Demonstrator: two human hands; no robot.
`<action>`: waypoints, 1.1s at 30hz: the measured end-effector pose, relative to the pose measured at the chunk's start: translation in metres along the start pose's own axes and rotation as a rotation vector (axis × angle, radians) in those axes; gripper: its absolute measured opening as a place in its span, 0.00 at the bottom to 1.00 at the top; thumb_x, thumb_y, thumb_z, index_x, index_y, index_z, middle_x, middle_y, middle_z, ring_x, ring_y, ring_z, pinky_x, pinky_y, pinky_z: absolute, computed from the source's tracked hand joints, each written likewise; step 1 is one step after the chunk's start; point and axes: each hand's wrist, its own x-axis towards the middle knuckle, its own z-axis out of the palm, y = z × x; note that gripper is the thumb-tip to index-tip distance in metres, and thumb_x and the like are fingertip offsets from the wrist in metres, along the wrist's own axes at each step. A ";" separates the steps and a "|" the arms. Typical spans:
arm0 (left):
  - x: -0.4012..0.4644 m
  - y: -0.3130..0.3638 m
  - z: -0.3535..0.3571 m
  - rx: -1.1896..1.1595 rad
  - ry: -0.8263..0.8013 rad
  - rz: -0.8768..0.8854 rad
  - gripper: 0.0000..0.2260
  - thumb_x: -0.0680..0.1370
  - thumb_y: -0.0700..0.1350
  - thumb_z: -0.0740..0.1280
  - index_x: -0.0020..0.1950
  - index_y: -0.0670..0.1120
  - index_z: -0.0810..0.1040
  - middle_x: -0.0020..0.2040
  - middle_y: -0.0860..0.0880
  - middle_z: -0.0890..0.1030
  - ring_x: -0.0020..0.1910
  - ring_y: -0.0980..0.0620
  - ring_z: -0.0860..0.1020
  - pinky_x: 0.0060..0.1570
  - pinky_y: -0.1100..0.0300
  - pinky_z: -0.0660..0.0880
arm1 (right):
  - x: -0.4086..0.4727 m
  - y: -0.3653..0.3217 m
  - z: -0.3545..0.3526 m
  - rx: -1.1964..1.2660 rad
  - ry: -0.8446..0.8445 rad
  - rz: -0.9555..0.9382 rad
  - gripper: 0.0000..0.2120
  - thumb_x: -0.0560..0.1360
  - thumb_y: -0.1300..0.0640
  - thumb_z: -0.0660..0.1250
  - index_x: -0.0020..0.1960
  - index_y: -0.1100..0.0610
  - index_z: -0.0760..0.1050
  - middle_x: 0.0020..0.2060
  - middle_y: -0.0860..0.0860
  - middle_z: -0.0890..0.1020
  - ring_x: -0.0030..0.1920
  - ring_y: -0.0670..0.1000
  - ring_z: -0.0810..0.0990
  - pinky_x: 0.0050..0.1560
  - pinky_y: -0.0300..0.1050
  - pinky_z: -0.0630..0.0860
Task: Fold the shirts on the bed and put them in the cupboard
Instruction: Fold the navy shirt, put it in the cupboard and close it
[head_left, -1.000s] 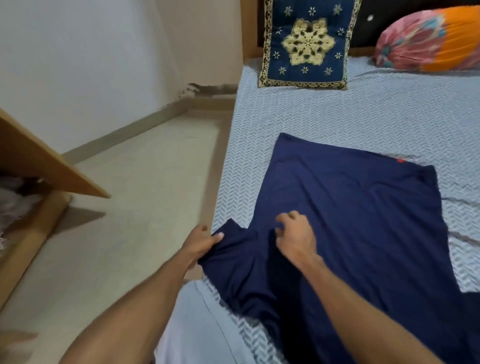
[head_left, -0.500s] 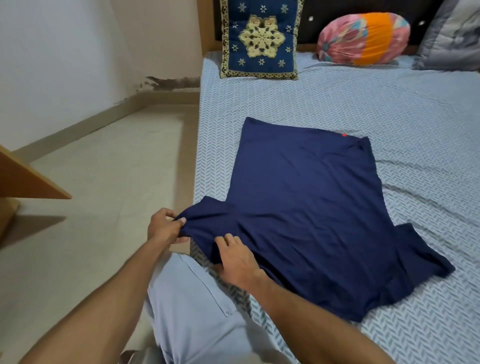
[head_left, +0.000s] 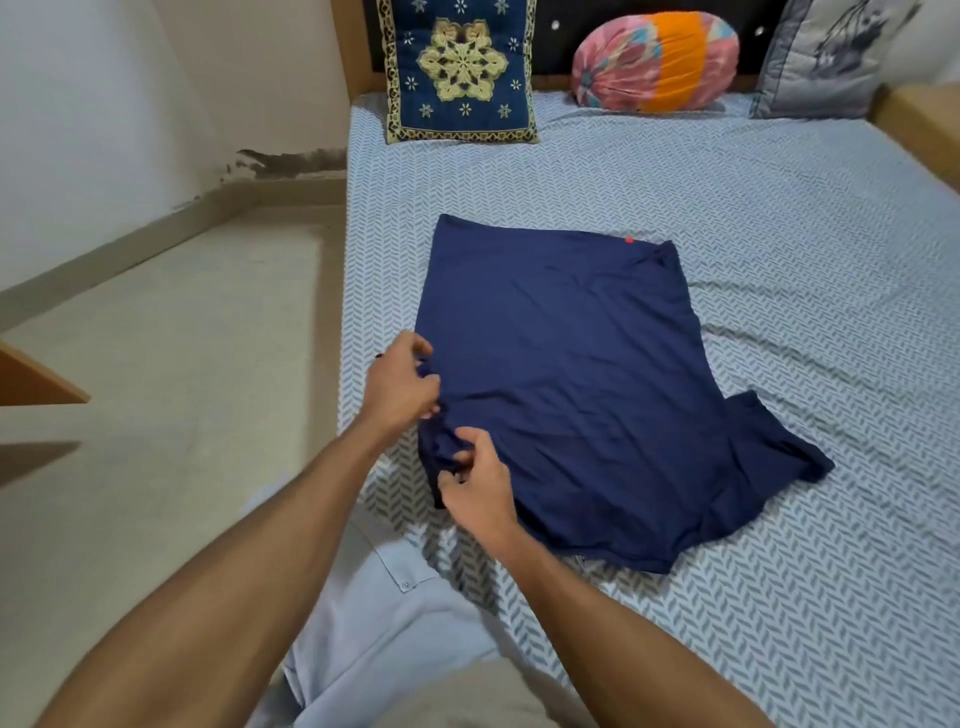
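Observation:
A navy blue shirt (head_left: 561, 374) lies spread flat on the bed (head_left: 779, 218), its hem toward the pillows and a small red tag at the far edge. The right sleeve sticks out at the shirt's right side. My left hand (head_left: 397, 382) pinches the left sleeve, which is turned in over the shirt's left edge. Just below it, my right hand (head_left: 475, 486) grips the bunched fabric at the near left corner.
A blue patterned cushion (head_left: 460, 70), a pink and orange bolster (head_left: 654, 62) and a grey pillow (head_left: 826, 57) lean against the headboard. The floor (head_left: 182, 389) lies left of the bed. A wooden cupboard door's corner (head_left: 36, 382) juts in at the far left.
My left hand has carried the left sleeve inward over the shirt's left edge. My right hand stayed on the near left corner. The view has shifted right, showing more of the bed.

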 end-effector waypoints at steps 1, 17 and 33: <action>0.000 0.012 0.015 0.029 -0.038 0.050 0.13 0.73 0.34 0.66 0.53 0.47 0.72 0.44 0.46 0.80 0.27 0.43 0.82 0.26 0.51 0.81 | 0.001 0.004 -0.009 0.073 0.027 0.048 0.25 0.75 0.61 0.71 0.67 0.48 0.68 0.47 0.47 0.79 0.44 0.46 0.79 0.46 0.41 0.74; -0.041 -0.031 0.110 0.530 -0.348 0.232 0.36 0.66 0.64 0.76 0.66 0.48 0.67 0.59 0.46 0.73 0.60 0.44 0.73 0.59 0.47 0.74 | 0.066 0.095 -0.155 0.022 0.404 0.477 0.26 0.59 0.33 0.67 0.49 0.49 0.76 0.46 0.51 0.85 0.47 0.57 0.85 0.53 0.56 0.83; -0.068 -0.062 0.086 0.610 -0.643 0.170 0.19 0.66 0.38 0.66 0.54 0.49 0.65 0.44 0.47 0.76 0.41 0.45 0.77 0.42 0.46 0.78 | 0.076 0.073 -0.178 0.358 0.492 0.507 0.09 0.74 0.59 0.66 0.38 0.55 0.69 0.39 0.55 0.81 0.35 0.53 0.82 0.37 0.48 0.84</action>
